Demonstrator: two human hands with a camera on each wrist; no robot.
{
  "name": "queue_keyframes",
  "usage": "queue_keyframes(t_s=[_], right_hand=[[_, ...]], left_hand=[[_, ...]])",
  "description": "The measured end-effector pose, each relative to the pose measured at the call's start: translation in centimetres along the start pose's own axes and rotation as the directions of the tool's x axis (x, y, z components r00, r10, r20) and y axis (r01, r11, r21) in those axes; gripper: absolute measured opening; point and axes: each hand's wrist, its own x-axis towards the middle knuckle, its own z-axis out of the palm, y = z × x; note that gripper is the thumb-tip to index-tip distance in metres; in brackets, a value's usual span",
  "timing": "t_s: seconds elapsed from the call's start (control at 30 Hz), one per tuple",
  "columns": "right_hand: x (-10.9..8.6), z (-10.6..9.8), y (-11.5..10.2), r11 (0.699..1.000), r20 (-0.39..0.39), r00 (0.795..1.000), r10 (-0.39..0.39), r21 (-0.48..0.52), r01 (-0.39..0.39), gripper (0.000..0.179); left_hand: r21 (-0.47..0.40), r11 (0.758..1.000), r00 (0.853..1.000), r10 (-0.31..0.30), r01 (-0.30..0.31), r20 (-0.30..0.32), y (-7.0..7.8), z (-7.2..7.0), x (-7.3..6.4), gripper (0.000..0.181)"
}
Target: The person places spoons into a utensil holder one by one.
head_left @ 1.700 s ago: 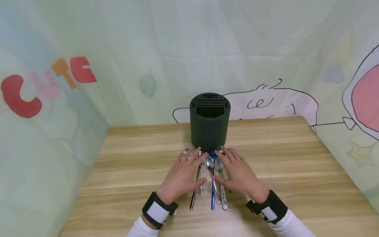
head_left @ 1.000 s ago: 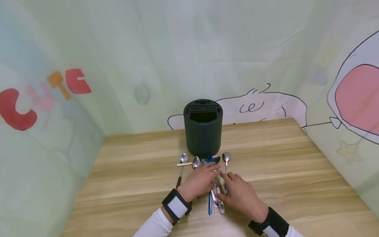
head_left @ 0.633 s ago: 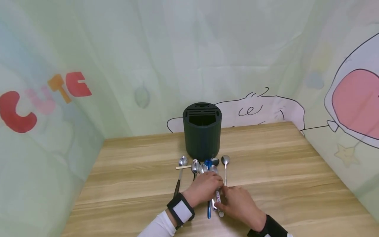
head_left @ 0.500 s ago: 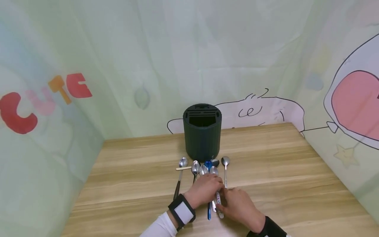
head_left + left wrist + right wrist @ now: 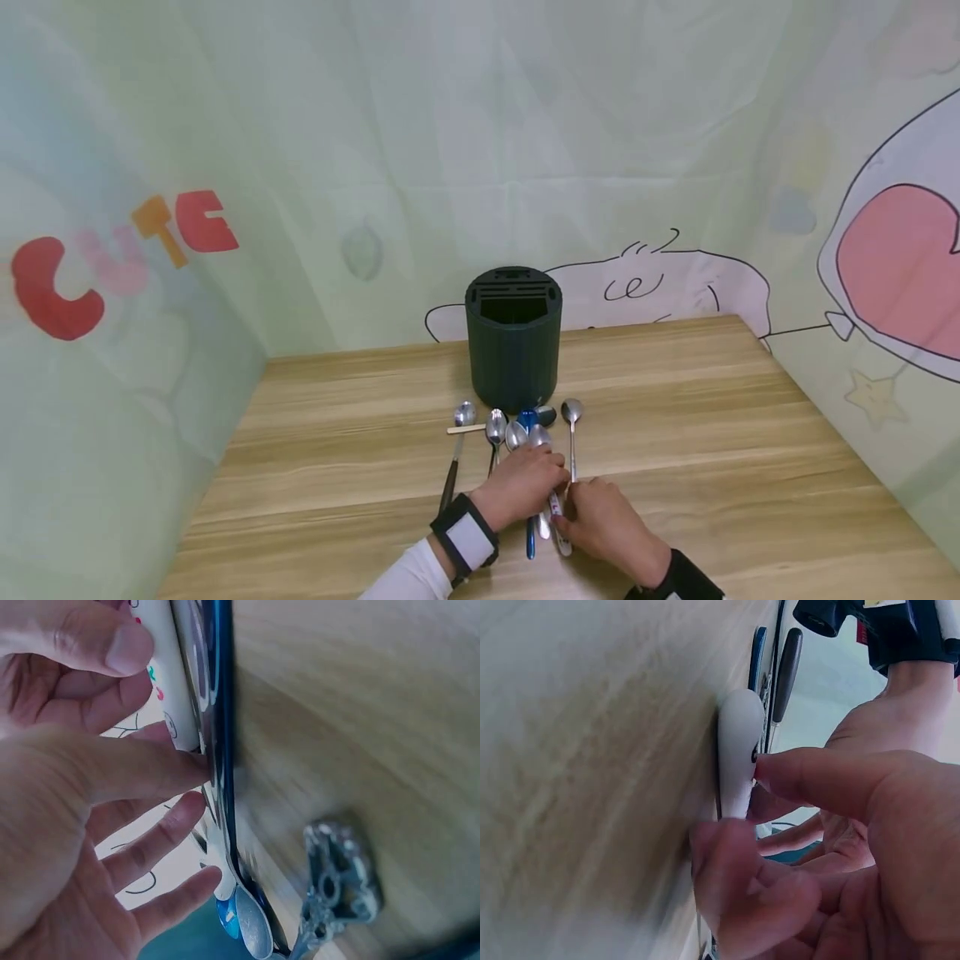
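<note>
A spoon with a white, printed handle (image 5: 556,510) lies at the right side of a bunch of spoons. My left hand (image 5: 520,485) reaches over the bunch; its thumb and forefinger pinch this spoon near the neck, though the contact is partly hidden. Close beside it, my right hand (image 5: 611,527) holds the white handle (image 5: 739,724) near its end, thumb on one side and curled fingers (image 5: 761,896) on the other. A blue spoon (image 5: 530,546) and silver spoons (image 5: 495,427) lie under and beside my left hand. An ornate silver handle (image 5: 341,877) shows in the left wrist view.
A dark green utensil holder (image 5: 513,371) with a slotted top stands behind the spoons. To the left lie a dark-handled spoon (image 5: 450,483) and a wooden stick (image 5: 467,429). A thin silver spoon (image 5: 572,442) lies at the right. A printed cloth (image 5: 420,208) hangs behind the wooden table (image 5: 675,400).
Both hands were spread over the spoons. My left hand has moved right and nearer, onto the white-handled spoon. The right hand has come back towards its handle end; the spoons at the sides are uncovered.
</note>
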Motion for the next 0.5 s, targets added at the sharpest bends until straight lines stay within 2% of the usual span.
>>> queue_keyframes(t_s=[0.13, 0.27, 0.37, 0.5], right_hand=[[-0.06, 0.18, 0.06, 0.999, 0.029, 1.0, -0.004, 0.038, 0.003, 0.021], [-0.1, 0.34, 0.15, 0.999, 0.013, 0.999, -0.03, 0.037, 0.03, 0.023], [-0.12, 0.36, 0.29, 0.999, -0.033, 0.998, -0.05, 0.017, 0.05, 0.021], [-0.24, 0.03, 0.3, 0.998, -0.111, 0.992, -0.061, -0.003, 0.061, 0.017]], left_hand=[[0.002, 1.0, 1.0, 0.012, -0.012, -0.009, 0.1, 0.09, 0.01, 0.017], [-0.019, 1.0, 1.0, 0.024, -0.025, -0.01, 0.24, 0.05, -0.01, 0.021], [-0.012, 0.999, 0.999, 0.035, -0.035, -0.015, 0.33, -0.09, -0.09, 0.022], [0.047, 0.998, 0.998, 0.044, -0.042, -0.048, 0.36, -0.68, -0.22, 0.023]])
